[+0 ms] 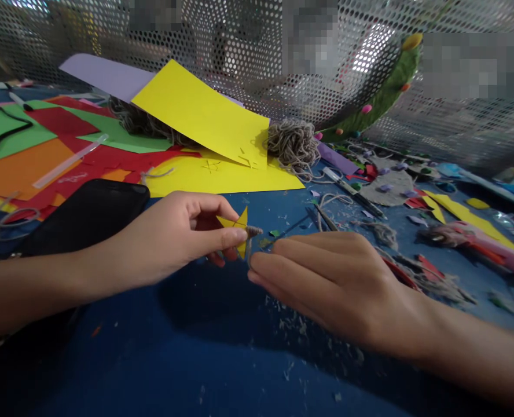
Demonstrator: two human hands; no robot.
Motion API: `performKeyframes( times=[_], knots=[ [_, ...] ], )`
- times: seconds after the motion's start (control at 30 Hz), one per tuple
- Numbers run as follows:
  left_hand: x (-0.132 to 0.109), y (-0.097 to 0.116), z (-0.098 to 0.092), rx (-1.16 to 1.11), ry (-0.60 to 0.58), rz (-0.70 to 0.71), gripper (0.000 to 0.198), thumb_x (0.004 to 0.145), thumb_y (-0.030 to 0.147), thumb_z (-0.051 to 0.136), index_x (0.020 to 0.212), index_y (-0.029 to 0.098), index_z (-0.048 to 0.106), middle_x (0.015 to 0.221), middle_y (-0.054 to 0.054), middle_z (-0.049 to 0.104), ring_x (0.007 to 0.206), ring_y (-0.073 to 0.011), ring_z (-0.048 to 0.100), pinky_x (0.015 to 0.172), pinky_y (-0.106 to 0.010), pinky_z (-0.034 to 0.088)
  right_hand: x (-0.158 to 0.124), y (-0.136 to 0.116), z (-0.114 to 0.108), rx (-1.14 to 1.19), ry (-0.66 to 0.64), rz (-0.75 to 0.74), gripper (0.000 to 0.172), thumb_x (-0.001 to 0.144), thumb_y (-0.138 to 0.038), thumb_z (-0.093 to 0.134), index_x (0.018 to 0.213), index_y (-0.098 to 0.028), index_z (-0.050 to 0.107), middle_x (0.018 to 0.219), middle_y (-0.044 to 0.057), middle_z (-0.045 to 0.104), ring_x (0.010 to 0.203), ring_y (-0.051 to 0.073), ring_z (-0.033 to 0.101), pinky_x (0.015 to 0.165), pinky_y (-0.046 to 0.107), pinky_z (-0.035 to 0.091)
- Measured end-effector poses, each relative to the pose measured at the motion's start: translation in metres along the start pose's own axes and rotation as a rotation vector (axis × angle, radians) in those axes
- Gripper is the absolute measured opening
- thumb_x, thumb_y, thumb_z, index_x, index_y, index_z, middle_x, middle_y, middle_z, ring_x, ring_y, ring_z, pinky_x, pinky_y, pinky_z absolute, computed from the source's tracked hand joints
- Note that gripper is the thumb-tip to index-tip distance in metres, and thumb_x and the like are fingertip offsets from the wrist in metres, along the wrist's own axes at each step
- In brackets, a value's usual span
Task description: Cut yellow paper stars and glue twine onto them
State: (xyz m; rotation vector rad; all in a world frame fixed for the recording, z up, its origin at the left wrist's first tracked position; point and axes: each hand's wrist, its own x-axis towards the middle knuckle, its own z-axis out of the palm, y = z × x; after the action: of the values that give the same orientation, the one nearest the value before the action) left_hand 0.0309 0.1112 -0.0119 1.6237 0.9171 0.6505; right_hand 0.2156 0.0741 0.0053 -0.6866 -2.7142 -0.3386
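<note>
Between the thumb and fingers of my left hand (196, 226) is a small yellow paper star (241, 221). A short piece of coiled grey yarn (254, 231) sticks out at the star's right side, next to my thumb tip. From it a strand of yarn hangs down toward the fingertips of my right hand (326, 278). My right hand is closed, its fingers pressed together with the back of the hand toward me. Its thumb is mostly hidden, and the strand's end seems to run to its fingertips.
Behind my hands lie yellow sheets (213, 116), a lilac sheet (109, 75) and a grey yarn ball (292, 145). A black phone (92, 211) lies by my left forearm. Scraps, a pen (352, 192) and a pink-handled tool (478, 240) are at right. A perforated metal screen (239, 52) stands behind.
</note>
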Motion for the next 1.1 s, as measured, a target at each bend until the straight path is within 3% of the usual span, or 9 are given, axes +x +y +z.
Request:
performKeyframes(
  times=[0.27, 0.4, 0.7, 1.1],
  knots=[
    [-0.0020, -0.0006, 0.0057, -0.110, -0.160, -0.126, 0.007, 0.068, 0.015, 0.061, 0.064, 0.017, 0.056, 0.053, 0.008, 0.060, 0.049, -0.0031, 0.055, 0.047, -0.007, 0.043, -0.0007, 0.0044, -0.0028, 0.205, 0.044, 0.143, 0.010, 0.084, -0.015, 0.046, 0.079, -0.017, 0.054, 0.069, -0.004, 0.058, 0.058, 0.002, 0.049, 0.052, 0.013, 0.035],
    [-0.0017, 0.0021, 0.0067, -0.217, -0.222, -0.179, 0.011, 0.068, 0.016, 0.062, 0.062, 0.017, 0.053, 0.052, 0.009, 0.060, 0.047, -0.0026, 0.055, 0.047, -0.007, 0.044, 0.0004, 0.0061, -0.0023, 0.184, 0.112, 0.208, 0.016, 0.080, -0.018, 0.052, 0.064, -0.015, 0.051, 0.055, -0.006, 0.050, 0.048, 0.001, 0.042, 0.046, 0.012, 0.032],
    [-0.0014, 0.0020, 0.0065, -0.234, -0.339, -0.212, 0.009, 0.074, 0.019, 0.057, 0.066, 0.016, 0.055, 0.056, 0.008, 0.059, 0.050, -0.0013, 0.056, 0.048, -0.006, 0.045, 0.0025, 0.0025, 0.0009, 0.203, 0.067, 0.262, 0.024, 0.081, -0.019, 0.048, 0.057, -0.016, 0.048, 0.049, -0.005, 0.047, 0.042, 0.003, 0.037, 0.043, 0.016, 0.028],
    [-0.0033, 0.0009, 0.0064, -0.183, -0.333, -0.191, 0.007, 0.073, 0.020, 0.058, 0.068, 0.016, 0.056, 0.056, 0.008, 0.059, 0.051, -0.0014, 0.055, 0.050, -0.007, 0.045, 0.0043, 0.0029, 0.0023, 0.265, 0.048, 0.292, 0.025, 0.081, -0.019, 0.047, 0.057, -0.016, 0.052, 0.048, -0.005, 0.048, 0.042, 0.003, 0.037, 0.043, 0.018, 0.028]
  ],
)
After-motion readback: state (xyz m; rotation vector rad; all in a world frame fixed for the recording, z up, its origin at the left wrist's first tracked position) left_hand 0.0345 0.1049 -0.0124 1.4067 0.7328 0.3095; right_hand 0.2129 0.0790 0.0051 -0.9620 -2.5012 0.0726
